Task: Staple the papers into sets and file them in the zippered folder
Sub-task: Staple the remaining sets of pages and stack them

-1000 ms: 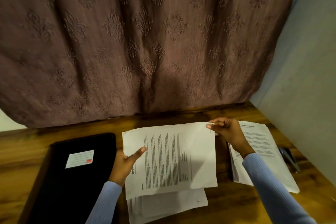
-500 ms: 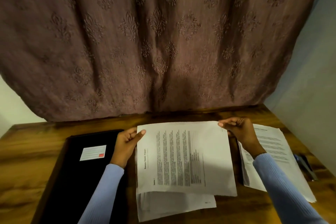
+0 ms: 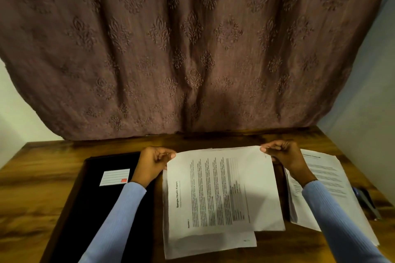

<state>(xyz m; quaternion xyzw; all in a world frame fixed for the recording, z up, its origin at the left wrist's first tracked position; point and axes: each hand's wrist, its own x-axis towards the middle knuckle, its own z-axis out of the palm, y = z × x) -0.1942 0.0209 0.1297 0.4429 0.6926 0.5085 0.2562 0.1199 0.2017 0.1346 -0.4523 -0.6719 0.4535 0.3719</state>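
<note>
- The person's left hand (image 3: 152, 165) pinches the far-left corner of the top white printed sheet (image 3: 224, 192), thumb and fingers closed on its edge.
- The right hand (image 3: 284, 157) is closed the same way on the far-right corner, so the sheet hangs between the two hands with its far edge lifted.
- The sheet lies sideways to the person: its text lines run away from the body, and its long axis runs roughly left to right between the hands.
- Beneath it sits a loose stack of white papers (image 3: 209, 243), whose near edge sticks out toward the person and is not squared with the top sheet.
- The black zippered folder with a white label (image 3: 100, 198) lies flat on the brown wooden table (image 3: 32, 188), just beside the left forearm, so the left hand is the nearer one to it.
- A second pile of white printed pages (image 3: 327, 179) lies to the right, partly under the right forearm.
- A dark, slim tool, probably the stapler (image 3: 366, 200), lies at the far right beyond that pile; the right hand is much nearer to it.
- Judging from this, stapling calls for aligning the sheets first, then a reach rightward across the pile.
</note>
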